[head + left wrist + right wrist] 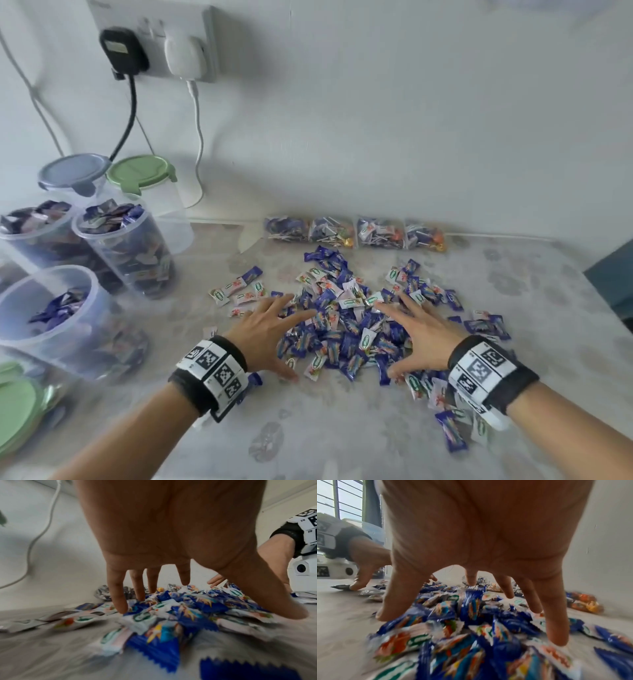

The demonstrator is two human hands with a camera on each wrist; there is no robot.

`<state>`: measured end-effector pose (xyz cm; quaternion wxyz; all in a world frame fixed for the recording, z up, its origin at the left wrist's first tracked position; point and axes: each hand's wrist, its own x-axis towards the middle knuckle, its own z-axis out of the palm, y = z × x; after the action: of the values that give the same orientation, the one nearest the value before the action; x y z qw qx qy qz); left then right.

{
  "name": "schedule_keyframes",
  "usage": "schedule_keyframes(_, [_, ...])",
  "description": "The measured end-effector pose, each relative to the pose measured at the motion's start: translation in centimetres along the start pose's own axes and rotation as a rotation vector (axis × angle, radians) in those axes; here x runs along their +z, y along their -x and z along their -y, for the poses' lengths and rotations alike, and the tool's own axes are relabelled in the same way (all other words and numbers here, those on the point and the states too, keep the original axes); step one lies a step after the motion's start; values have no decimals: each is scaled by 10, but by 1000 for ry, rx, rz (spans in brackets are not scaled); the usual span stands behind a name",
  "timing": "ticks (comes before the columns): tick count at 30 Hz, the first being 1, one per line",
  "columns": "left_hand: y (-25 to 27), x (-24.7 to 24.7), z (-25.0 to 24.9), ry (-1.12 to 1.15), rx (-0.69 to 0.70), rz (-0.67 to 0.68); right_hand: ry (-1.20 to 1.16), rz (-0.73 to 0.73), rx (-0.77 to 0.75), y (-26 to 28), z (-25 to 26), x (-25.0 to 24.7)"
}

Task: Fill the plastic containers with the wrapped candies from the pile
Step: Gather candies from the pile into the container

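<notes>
A loose pile of wrapped candies (346, 329), blue ones and white ones, lies on the table in front of me. My left hand (289, 339) is spread over the pile's left side, its straight fingertips touching wrappers. My right hand (399, 337) is spread the same way over the right side. Neither hand grips anything. The left wrist view shows the left hand (202, 596) with its fingers down on the candies (171, 612). In the right wrist view the right hand (428, 599) hovers on the pile (471, 622). A clear container (51, 318), partly filled, stands near left.
Two brim-full open containers (126, 253) (30, 236) stand behind it. Two lidded ones, blue-grey (73, 171) and green (140, 171), sit by the wall. Green lids (17, 411) lie at the near left. Several clear bags of sweets (356, 233) line the wall. Cables hang from a wall socket (154, 41).
</notes>
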<state>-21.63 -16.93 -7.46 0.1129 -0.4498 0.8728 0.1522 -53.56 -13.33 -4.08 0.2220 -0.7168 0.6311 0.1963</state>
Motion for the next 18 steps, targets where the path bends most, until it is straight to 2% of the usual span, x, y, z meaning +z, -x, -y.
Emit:
schedule_keyframes(6, [-24,1,-20,-73,-3,24,10,-26,-29,-12,12,5])
schedule_keyframes(11, [-34,-10,-23,-28,-7,20,-20,-31,-66,-28,18,-1])
schedule_keyframes(18, [-41,-12,-20,99,-11,5,-60,-112,-104,-42,25,-8])
